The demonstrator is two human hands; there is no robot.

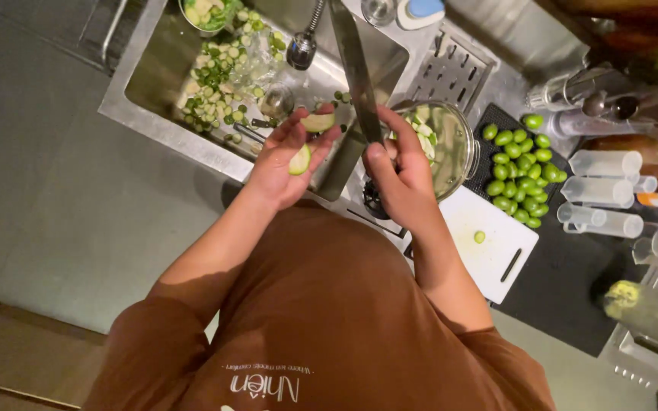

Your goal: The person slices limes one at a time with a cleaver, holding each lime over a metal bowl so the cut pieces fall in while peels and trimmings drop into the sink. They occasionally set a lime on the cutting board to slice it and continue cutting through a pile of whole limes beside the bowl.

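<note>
While the left hand (283,164) cups two pale lime pieces (300,159) over the steel sink (142,114), a long knife (356,68) is gripped in the right hand (401,179). Cut rinds (218,76) litter the basin (faucet (302,46) close above). A glass bowl (462,144), whole limes (522,171) and a white board (496,251) crowd the right; plastic jugs (603,190) line the edge.

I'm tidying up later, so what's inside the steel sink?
Inside the stainless steel sink lie many green lime offcuts beneath a spray faucet head. The left hand covers its near corner.
</note>
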